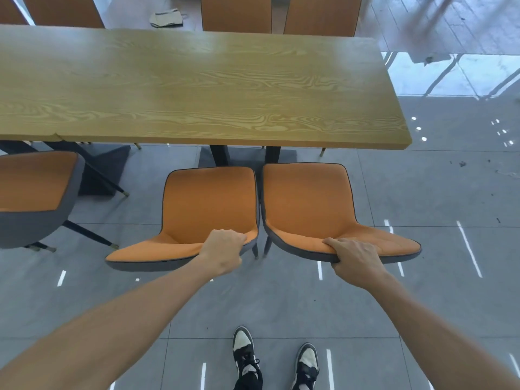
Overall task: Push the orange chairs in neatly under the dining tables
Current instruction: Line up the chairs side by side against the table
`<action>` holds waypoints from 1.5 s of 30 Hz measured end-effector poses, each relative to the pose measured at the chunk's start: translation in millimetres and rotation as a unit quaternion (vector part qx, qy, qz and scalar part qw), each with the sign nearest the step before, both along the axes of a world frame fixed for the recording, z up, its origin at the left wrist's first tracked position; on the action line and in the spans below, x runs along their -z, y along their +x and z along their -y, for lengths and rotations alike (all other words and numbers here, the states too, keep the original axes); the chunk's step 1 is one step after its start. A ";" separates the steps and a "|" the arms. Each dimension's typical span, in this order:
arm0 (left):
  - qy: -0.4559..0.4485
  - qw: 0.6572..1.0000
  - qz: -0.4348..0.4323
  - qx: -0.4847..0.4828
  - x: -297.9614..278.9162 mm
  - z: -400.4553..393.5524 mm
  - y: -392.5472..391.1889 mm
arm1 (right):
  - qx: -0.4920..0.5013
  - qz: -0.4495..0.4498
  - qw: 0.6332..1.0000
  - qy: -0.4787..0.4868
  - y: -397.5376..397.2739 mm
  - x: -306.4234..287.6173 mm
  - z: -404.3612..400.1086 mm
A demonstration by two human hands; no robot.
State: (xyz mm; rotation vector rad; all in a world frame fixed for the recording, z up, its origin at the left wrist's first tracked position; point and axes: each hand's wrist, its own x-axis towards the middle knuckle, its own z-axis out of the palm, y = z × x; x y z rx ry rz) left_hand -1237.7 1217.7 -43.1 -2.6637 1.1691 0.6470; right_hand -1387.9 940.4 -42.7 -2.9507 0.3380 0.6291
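Left hand grips left chair backrest, right hand grips right chair backrest; worktop at 12 o'clock.

Two orange chairs stand side by side before the wooden table.

Single head-worn wide-angle view, steeply forward and down, close above table and floor.
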 end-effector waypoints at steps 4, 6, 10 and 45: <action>-0.003 0.999 0.005 0.036 1.9 5.0 -11.1 | -0.012 0.008 1.000 0.001 -17.1 7.8 5.9; -0.004 0.999 0.009 0.051 4.5 1.8 -13.2 | -0.015 0.018 1.000 0.001 -29.3 11.3 12.4; -0.015 0.998 0.009 0.057 5.1 3.6 -9.6 | -0.020 0.045 0.999 0.002 -45.6 14.9 18.8; -0.087 0.994 0.072 0.015 26.4 -32.9 16.9 | -0.058 0.102 0.993 -0.015 5.9 17.3 -28.7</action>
